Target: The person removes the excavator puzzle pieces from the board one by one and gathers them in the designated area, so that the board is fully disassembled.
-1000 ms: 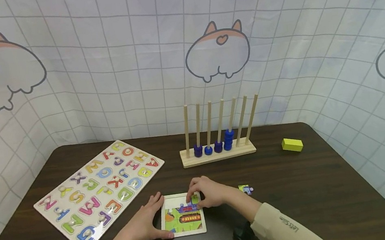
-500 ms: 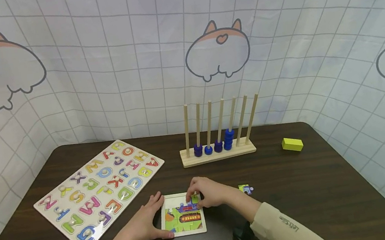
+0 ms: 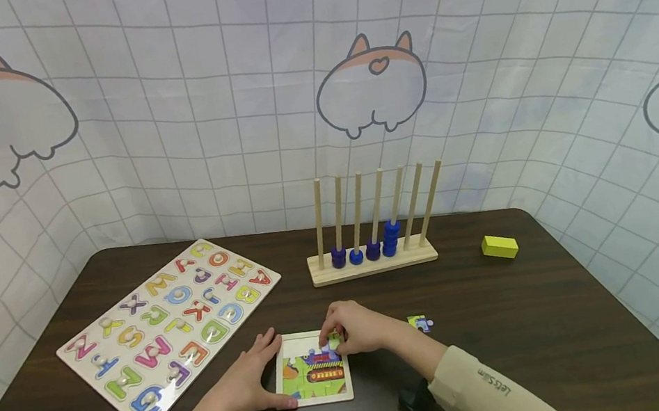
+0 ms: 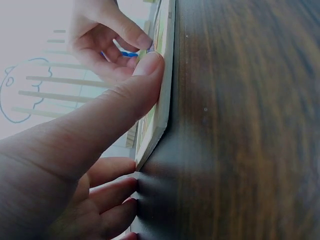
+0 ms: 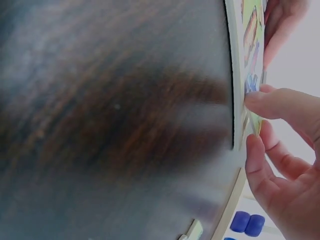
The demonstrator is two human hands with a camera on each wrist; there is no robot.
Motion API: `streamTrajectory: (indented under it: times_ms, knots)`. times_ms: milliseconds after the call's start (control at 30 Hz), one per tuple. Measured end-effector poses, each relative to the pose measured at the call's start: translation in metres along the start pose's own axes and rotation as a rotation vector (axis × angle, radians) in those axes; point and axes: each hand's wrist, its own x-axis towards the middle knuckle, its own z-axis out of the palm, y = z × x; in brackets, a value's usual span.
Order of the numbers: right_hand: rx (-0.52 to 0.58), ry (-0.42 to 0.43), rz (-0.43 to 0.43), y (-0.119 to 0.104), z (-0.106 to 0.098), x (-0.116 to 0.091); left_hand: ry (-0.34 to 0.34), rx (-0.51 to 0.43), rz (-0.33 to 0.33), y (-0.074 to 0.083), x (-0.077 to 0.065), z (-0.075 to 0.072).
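A square wooden puzzle tray (image 3: 297,335) lies in front of me, its near part filled with jigsaw pieces (image 3: 322,375) of a vehicle on green. My left hand (image 3: 244,384) holds it from the left, thumb on the near rim and fingers at the far left corner. At the tray's upper right, the right hand (image 3: 353,328) pinches a green and blue jigsaw piece (image 5: 255,121), which sits tilted in the right wrist view. The right fingers partly hide this piece in the head view. Bare wood shows in the tray's far left part.
A loose jigsaw piece (image 3: 420,323) lies on the dark table (image 3: 485,366), right of the tray. An alphabet peg board (image 3: 155,318) stretches out at left. Behind stand a wooden bead-peg rack (image 3: 374,266) and a yellow block (image 3: 500,247).
The piece under my right fingers has tilted slightly and looks paler now. Both hands and the tray have stayed almost in place.
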Motion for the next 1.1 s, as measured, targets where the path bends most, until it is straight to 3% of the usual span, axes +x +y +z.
streamTrajectory:
  times_ms: [367, 567, 767, 1100]
  knots:
    - [0.032, 0.052, 0.065, 0.000, 0.002, -0.002, -0.004, 0.003, -0.004, -0.001, 0.000, 0.000]
    - [0.017, 0.089, 0.036, 0.001, 0.002, -0.004, 0.002, 0.003, 0.000, -0.002, 0.001, 0.002]
    - [0.070, 0.125, 0.037, 0.005, -0.001, -0.008, 0.002, 0.007, -0.006, -0.002, 0.001, 0.002]
    - [0.060, 0.198, -0.007, 0.017, -0.009, -0.028, -0.005, 0.004, -0.006, 0.001, 0.001, 0.000]
